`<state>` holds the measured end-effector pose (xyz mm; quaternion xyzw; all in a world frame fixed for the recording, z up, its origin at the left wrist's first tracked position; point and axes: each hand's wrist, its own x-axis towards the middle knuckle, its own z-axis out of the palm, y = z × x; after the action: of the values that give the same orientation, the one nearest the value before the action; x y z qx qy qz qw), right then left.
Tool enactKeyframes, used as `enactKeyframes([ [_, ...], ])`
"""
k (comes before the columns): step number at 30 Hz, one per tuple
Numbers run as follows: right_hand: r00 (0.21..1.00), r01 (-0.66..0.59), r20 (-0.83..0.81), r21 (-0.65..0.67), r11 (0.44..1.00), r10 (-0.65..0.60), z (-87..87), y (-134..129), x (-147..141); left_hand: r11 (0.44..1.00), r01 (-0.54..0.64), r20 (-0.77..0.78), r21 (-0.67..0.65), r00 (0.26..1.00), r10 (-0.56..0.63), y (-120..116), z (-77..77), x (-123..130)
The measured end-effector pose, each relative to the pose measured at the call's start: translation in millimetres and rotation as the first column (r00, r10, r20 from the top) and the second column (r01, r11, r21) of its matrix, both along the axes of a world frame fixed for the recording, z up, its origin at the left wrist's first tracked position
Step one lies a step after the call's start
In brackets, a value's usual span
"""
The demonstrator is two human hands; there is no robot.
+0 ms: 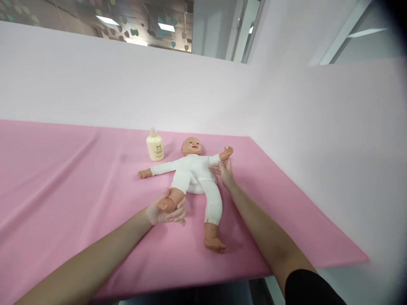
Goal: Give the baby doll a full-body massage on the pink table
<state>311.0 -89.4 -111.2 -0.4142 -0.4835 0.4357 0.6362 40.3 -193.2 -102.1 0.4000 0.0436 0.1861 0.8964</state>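
A baby doll in a white cloth body suit lies on its back, its head toward the wall and its limbs spread. My left hand is wrapped round the lower leg on the left from beneath, just above the foot, and this leg is raised off the surface. By the doll's arm on the right is my right hand. Its fingers are stretched out and apart at the doll's side, close under the forearm. Whether they press on the suit, I cannot tell. The doll's other leg rests on the pink cover.
A pump bottle of pale yellow liquid stands left of the doll's head. White walls border the table at the back and right. The table's front edge runs below my forearms, and a window is above.
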Motion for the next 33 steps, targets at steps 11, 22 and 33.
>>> enactKeyframes([
  [11,0.565,-0.324,0.815,0.365,0.873,-0.131,7.2,-22,-5,0.876,-0.393,-0.238,-0.280,0.912,0.333,5,14.0,10],
  [22,0.473,-0.309,0.873,0.293,0.905,-0.121,8.5,-25,-7,0.844,-0.467,-0.311,-0.264,0.869,0.384,8,8.8,21],
  [33,0.995,0.033,0.081,0.218,0.975,-0.052,9.3,-13,-6,0.950,0.304,-0.264,0.076,0.925,-0.275,0,-6.1,-3],
])
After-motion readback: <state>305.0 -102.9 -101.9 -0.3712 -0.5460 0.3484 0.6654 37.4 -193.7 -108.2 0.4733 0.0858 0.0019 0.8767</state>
